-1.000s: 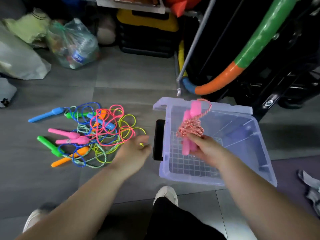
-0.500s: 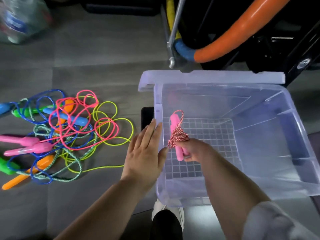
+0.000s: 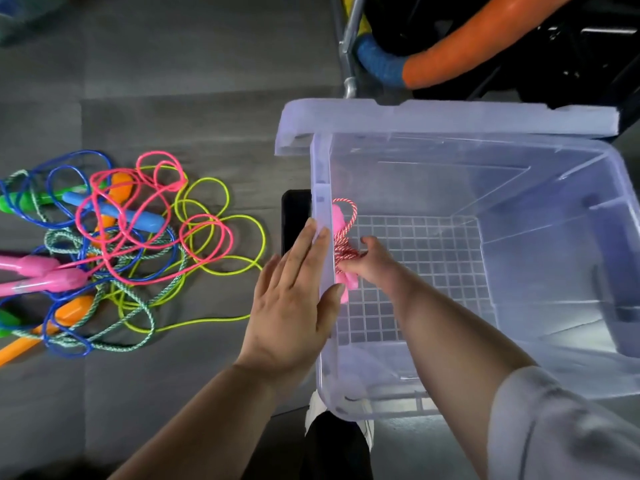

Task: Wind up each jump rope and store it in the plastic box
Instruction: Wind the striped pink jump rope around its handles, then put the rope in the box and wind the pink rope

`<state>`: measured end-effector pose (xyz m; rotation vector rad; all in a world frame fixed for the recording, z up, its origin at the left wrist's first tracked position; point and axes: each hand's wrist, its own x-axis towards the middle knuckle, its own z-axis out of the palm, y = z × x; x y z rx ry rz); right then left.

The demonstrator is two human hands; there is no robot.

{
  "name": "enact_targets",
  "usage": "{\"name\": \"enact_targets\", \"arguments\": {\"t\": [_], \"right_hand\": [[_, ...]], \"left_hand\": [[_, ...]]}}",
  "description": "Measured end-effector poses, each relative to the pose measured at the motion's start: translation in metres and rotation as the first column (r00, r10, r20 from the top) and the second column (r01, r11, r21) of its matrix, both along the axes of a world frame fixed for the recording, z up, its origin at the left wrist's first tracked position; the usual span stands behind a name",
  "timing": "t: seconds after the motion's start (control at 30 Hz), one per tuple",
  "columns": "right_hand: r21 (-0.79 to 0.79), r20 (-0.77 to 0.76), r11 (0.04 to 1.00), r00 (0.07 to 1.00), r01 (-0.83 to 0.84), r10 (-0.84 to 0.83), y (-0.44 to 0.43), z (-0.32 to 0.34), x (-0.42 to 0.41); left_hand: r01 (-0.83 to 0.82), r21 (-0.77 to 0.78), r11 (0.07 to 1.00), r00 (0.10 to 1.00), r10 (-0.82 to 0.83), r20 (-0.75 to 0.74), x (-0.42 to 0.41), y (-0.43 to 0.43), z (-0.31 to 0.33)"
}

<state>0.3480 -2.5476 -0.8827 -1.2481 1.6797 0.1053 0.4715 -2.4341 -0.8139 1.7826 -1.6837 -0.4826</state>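
Note:
A clear plastic box stands open on the grey floor at the right, its floor showing a white grid. My right hand reaches down inside it near the left wall, shut on a wound jump rope with pink handles and red-white cord, held low by the box floor. My left hand rests flat against the outside of the box's left wall, fingers apart, thumb over the rim. A tangle of loose jump ropes in pink, blue, green, yellow and orange lies on the floor to the left.
The box lid lies behind the box. A black phone-like object lies beside the left wall. Foam tubes in orange and blue and a metal pole stand behind. My shoe shows below the box.
My right hand has carried the wound pink rope from above the box down near its floor by the left wall. My left hand has moved from the floor onto the box's left wall.

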Motion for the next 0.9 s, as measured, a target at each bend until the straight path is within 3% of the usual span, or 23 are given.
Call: {"name": "enact_targets", "arguments": {"t": [0.33, 0.57, 0.73, 0.9], "right_hand": [[-0.006, 0.037, 0.989, 0.988, -0.147, 0.147, 0.002, -0.002, 0.011], [-0.122, -0.093, 0.991, 0.995, -0.054, 0.043, 0.003, 0.006, 0.005], [-0.169, -0.199, 0.974, 0.973, -0.151, 0.116, 0.018, 0.057, 0.001], [-0.437, -0.256, 0.881, 0.964, -0.183, 0.073, 0.036, 0.149, 0.01]], "left_hand": [[0.002, 0.046, 0.999, 1.0, -0.002, -0.006, 0.0, 0.001, 0.002], [0.018, 0.126, 0.992, 0.994, -0.004, -0.113, 0.0, 0.001, 0.015], [0.045, 0.433, 0.9, 0.995, -0.001, -0.101, 0.007, -0.001, 0.046], [0.053, 0.47, 0.881, 0.999, -0.04, -0.037, 0.051, 0.05, 0.107]]}}
